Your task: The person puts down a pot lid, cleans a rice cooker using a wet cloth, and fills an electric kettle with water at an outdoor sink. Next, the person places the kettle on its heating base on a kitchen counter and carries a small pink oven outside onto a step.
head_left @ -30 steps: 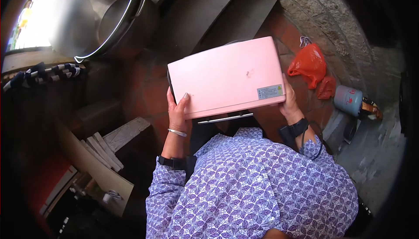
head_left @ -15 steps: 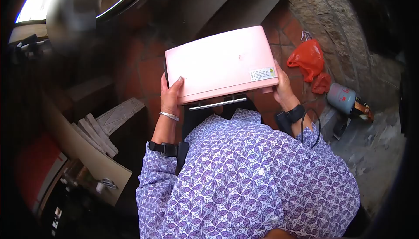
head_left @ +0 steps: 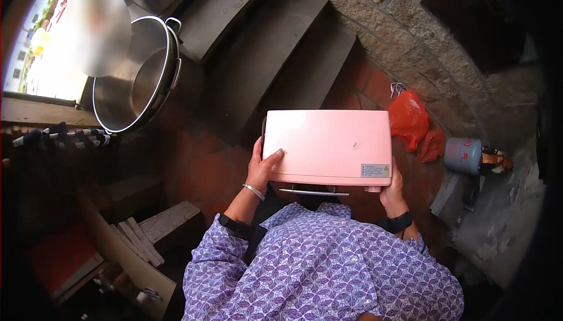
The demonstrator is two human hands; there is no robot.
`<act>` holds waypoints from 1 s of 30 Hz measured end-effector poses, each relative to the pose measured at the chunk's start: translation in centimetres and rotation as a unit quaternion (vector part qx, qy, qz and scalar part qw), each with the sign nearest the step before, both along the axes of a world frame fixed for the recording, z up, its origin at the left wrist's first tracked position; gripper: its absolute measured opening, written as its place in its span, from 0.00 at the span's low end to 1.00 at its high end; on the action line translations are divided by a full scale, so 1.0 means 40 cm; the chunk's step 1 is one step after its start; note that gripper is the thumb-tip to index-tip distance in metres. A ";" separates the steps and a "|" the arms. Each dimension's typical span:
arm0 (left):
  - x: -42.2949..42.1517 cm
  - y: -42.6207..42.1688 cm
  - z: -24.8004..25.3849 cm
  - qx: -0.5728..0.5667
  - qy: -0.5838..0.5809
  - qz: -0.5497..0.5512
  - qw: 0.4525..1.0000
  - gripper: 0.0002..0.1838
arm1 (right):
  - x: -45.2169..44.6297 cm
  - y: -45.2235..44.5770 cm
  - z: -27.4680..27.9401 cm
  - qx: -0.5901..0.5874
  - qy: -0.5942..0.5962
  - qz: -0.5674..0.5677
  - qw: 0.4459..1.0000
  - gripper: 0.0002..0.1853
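Note:
A pink box-shaped appliance (head_left: 325,145) is held level in front of my body, with a label near its lower right corner and a metal handle bar along the side facing me. My left hand (head_left: 263,165) grips its left end, the thumb lying on the top surface. At the right end, my right hand (head_left: 394,189) holds it from the side, its fingers partly hidden by the box. A knob shows under the edge near my right hand.
Dark steps (head_left: 258,51) rise ahead beside a curved stone wall (head_left: 404,33). A large metal pot (head_left: 132,80) stands at the upper left. Red bags (head_left: 409,118) and a blue-grey canister (head_left: 463,155) are at the right. Wooden pieces (head_left: 170,221) lie at the lower left.
The pink appliance, gripped in both hands, has shifted lower and rightward in view and turned from tilted to level. The view has swung, showing more of the steps and pot.

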State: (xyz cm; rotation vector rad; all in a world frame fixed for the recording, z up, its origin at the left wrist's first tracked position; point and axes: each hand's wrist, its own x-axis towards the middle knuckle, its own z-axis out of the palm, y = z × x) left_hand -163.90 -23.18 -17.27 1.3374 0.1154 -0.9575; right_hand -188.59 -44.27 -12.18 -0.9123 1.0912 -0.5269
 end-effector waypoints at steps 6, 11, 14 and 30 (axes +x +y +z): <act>0.039 -0.175 0.077 -0.036 -0.022 -0.014 0.999 0.42 | 0.013 -0.155 0.089 -0.072 -0.040 0.008 0.997 0.24; 0.147 -0.248 0.069 -0.076 -0.056 0.018 0.995 0.43 | 0.141 -0.248 0.100 -0.094 -0.054 0.014 0.994 0.24; 0.240 -0.283 0.057 -0.059 -0.075 0.038 0.995 0.42 | 0.251 -0.310 0.077 -0.089 -0.051 0.019 0.994 0.24; 0.743 -0.461 0.342 0.026 0.013 0.074 0.997 0.38 | 0.880 -0.549 0.403 -0.030 0.009 0.097 0.995 0.23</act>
